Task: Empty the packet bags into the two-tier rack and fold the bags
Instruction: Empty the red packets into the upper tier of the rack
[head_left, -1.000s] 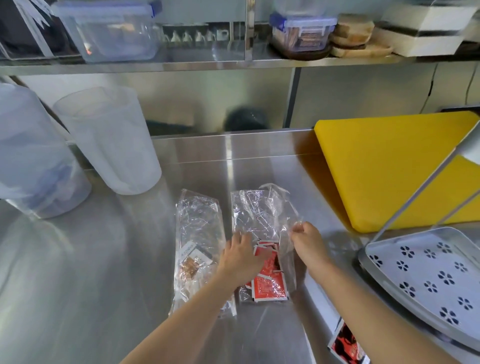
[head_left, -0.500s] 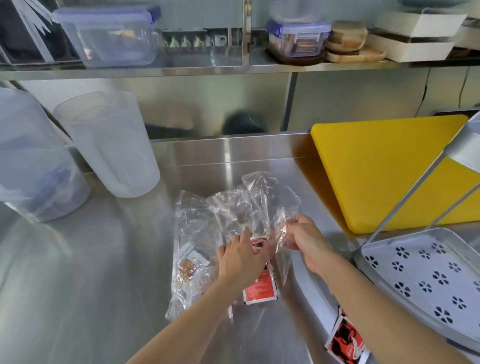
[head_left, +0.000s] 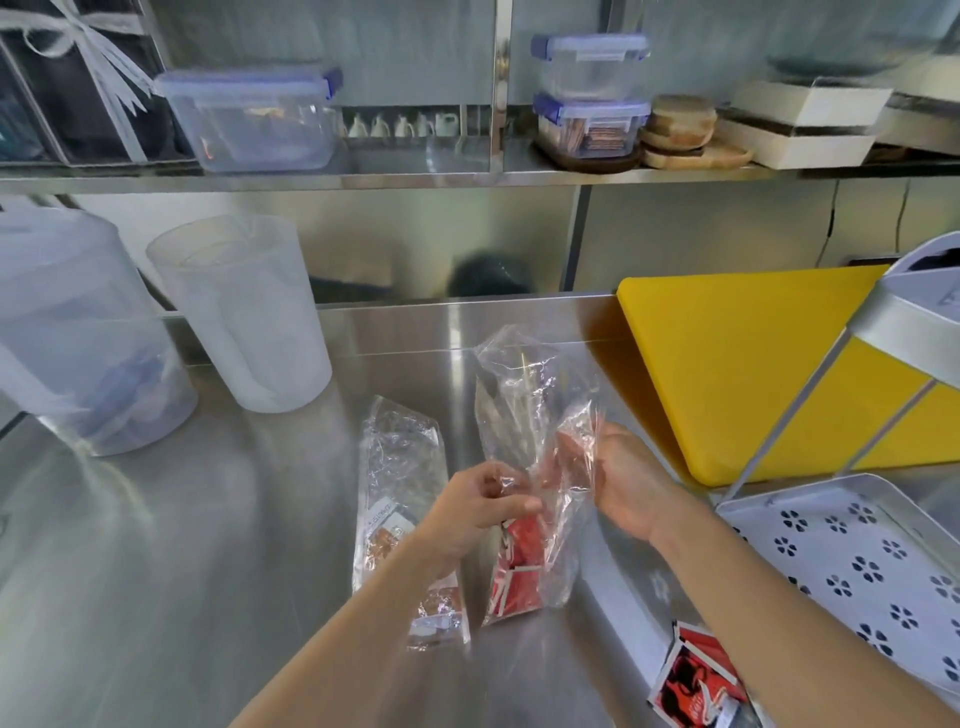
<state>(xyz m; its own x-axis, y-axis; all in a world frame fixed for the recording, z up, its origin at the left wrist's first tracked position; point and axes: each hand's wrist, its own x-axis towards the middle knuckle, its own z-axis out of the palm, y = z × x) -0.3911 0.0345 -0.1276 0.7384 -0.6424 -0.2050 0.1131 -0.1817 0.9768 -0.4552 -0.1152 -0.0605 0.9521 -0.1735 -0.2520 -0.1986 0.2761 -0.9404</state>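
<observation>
A clear plastic bag with red sachets in its bottom stands lifted above the steel counter. My left hand pinches its left side near the middle. My right hand grips its right side, fingers curled into the plastic. A second clear bag with brown sachets lies flat on the counter just left of it. The two-tier rack's lower perforated tray sits at the right, with its upper tier above.
A yellow cutting board leans behind the rack. Two frosted plastic containers stand at the back left. Red sachets lie at the counter's near right edge. A shelf with lidded boxes runs overhead.
The bag with red sachets lay flat on the counter; both hands have gathered it and raised it upright, so the sachets hang in its lower end.
</observation>
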